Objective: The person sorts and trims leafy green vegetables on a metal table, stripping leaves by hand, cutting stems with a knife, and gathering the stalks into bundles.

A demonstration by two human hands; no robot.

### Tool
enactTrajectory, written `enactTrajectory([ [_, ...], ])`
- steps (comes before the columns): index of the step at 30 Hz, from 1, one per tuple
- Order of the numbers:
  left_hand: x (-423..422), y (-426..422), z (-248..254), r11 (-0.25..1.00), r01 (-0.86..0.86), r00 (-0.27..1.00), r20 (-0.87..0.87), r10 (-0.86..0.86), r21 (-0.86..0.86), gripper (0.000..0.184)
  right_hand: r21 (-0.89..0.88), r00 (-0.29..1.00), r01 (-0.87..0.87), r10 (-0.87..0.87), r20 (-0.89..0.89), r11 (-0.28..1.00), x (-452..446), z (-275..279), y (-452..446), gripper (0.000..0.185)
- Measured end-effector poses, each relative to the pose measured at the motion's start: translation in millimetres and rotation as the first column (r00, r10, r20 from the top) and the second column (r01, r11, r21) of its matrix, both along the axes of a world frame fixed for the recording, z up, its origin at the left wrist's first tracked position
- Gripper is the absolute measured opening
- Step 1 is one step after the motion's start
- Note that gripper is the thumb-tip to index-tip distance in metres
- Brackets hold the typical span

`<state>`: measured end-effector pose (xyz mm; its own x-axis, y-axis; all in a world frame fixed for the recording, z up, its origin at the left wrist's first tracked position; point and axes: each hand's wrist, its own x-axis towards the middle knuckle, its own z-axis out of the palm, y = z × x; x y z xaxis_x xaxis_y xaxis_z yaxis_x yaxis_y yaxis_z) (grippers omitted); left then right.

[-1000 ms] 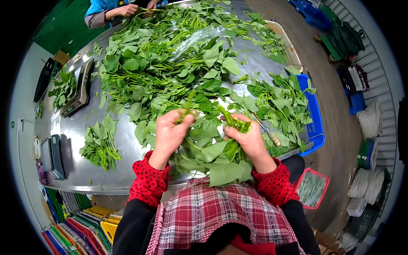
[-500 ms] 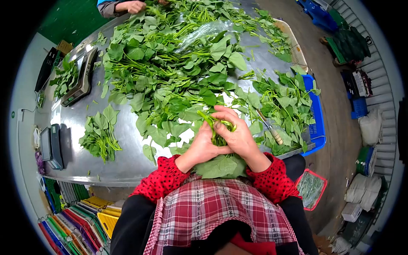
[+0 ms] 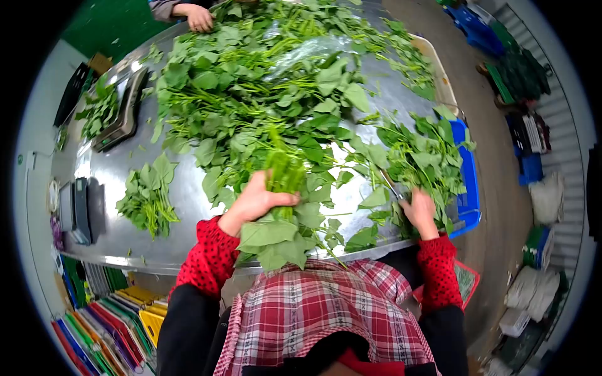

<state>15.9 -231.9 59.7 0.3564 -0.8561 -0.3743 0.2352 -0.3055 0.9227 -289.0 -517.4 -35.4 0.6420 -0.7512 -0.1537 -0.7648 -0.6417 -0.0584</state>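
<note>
My left hand [image 3: 258, 199] is closed around a bunch of leafy green stems [image 3: 286, 172], with the cut stem ends pointing away from me and broad leaves hanging toward my lap. The stem tips are blurred. Over at the right, my right hand [image 3: 421, 210] is closed on the handle of a knife [image 3: 391, 185], whose thin blade points away and to the left. The handle is hidden by my fingers. A large heap of the same greens [image 3: 244, 103] covers the middle of the metal table [image 3: 188, 235]. Another pile of greens [image 3: 426, 150] lies beside the knife.
A small bunch of greens [image 3: 149, 194] lies at the left, near a scale [image 3: 74, 207]. Another scale [image 3: 122, 113] bears greens farther back. A blue basket [image 3: 471, 200] and a cream crate [image 3: 442, 72] stand along the right edge. A co-worker's hand [image 3: 199, 17] is at the far side.
My hands have separated. The left moved left, still holding the bunch; the right let go of the bunch, moved right and took hold of the knife. The co-worker's hand lowered slightly.
</note>
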Motion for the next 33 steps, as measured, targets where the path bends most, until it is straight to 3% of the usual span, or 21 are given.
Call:
enactTrajectory([
  [3, -10, -11, -11, 0.994, 0.103, 0.995, 0.012, -0.102, -0.039, 0.035, 0.038, 0.999, -0.043, 0.044, -0.012, 0.998, -29, -21, 0, 0.030],
  [5, -16, -17, -5, 0.998, 0.065, 0.998, 0.001, -0.065, -0.004, 0.035, 0.112, 0.999, -0.018, 0.013, 0.042, 0.994, -34, -4, 13, 0.026],
  [7, -16, -20, -4, 0.999, 0.023, 1.000, -0.002, -0.023, 0.026, 0.034, 0.259, 0.936, -0.080, -0.016, 0.351, 0.963, -30, 33, 31, 0.028],
  [8, -17, -22, -10, 0.995, 0.061, 0.998, -0.018, -0.060, 0.085, 0.037, 0.211, 0.857, -0.191, 0.058, 0.512, 0.959, -25, 36, 42, 0.033],
  [9, -20, -25, -18, 0.984, 0.112, 0.993, -0.038, -0.108, 0.141, 0.040, 0.351, 0.851, -0.172, -0.041, 0.524, 0.920, -8, 57, 61, 0.033],
  [10, -26, -30, -28, 0.979, 0.152, 0.988, -0.002, -0.153, 0.133, 0.043, 0.545, 0.897, -0.104, -0.159, 0.413, 0.832, 16, 84, 80, 0.032],
  [11, -31, -35, -35, 0.976, 0.173, 0.985, -0.008, -0.174, 0.128, 0.043, 0.379, 0.797, -0.309, 0.019, 0.604, 0.872, 32, 81, 93, 0.028],
  [13, -40, -39, -41, 0.957, 0.241, 0.951, 0.158, -0.266, 0.160, 0.049, 0.267, 0.741, -0.399, 0.137, 0.658, 0.877, 65, 91, 112, 0.022],
  [14, -41, -39, -41, 0.957, 0.239, 0.914, 0.296, -0.278, 0.162, 0.054, 0.269, 0.753, -0.422, 0.169, 0.637, 0.866, 74, 92, 112, 0.022],
  [19, -45, -32, -14, 0.911, 0.216, 0.817, 0.446, -0.365, 0.351, 0.054, 0.227, 0.722, -0.440, 0.192, 0.664, 0.869, 78, 80, 105, 0.024],
  [21, -46, -23, -22, 0.920, 0.294, 0.894, 0.265, -0.360, 0.258, 0.054, 0.424, 0.769, -0.489, 0.148, 0.621, 0.763, 50, 58, 91, 0.031],
  [23, -49, -17, -32, 0.934, 0.277, 0.900, 0.279, -0.334, 0.226, 0.049, 0.898, 0.952, -0.176, -0.163, 0.260, 0.403, 24, 55, 84, 0.037],
  [25, -46, -16, -14, 0.997, -0.065, 0.996, -0.067, 0.066, 0.029, 0.043, 0.834, 0.948, -0.049, -0.237, 0.212, 0.549, 9, 40, 83, 0.038],
  [26, -40, -18, -3, 0.991, -0.137, 0.989, -0.054, 0.136, -0.012, 0.037, 0.735, 0.940, -0.057, -0.213, 0.268, 0.675, -6, 12, 75, 0.041],
  [27, -36, -18, 6, 0.984, -0.171, 0.985, -0.036, 0.169, -0.054, 0.036, 0.737, 0.943, -0.057, -0.207, 0.262, 0.674, -7, 13, 72, 0.041],
  [29, -22, -17, 25, 0.998, -0.064, 0.998, 0.010, 0.064, 0.003, 0.033, 0.469, 0.951, -0.056, -0.096, 0.293, 0.881, 2, 22, 70, 0.042],
  [30, -17, -18, 22, 0.997, -0.050, 0.997, -0.049, 0.053, 0.065, 0.031, 0.350, 0.981, -0.071, 0.003, 0.192, 0.934, 16, 39, 75, 0.041],
  [31, -14, -18, 19, 0.997, -0.039, 0.999, -0.031, 0.041, 0.069, 0.031, 0.132, 0.910, -0.252, 0.189, 0.368, 0.959, 31, 44, 74, 0.043],
  [32, -15, -21, 16, 1.000, 0.013, 0.989, -0.147, -0.012, 0.000, 0.032, -0.121, 0.792, -0.372, 0.383, 0.476, 0.920, 43, 51, 72, 0.047],
  [33, -19, -24, 14, 0.996, 0.058, 0.961, -0.267, -0.075, -0.072, 0.034, 0.078, 0.744, -0.403, 0.276, 0.609, 0.912, 58, 67, 75, 0.050],
])
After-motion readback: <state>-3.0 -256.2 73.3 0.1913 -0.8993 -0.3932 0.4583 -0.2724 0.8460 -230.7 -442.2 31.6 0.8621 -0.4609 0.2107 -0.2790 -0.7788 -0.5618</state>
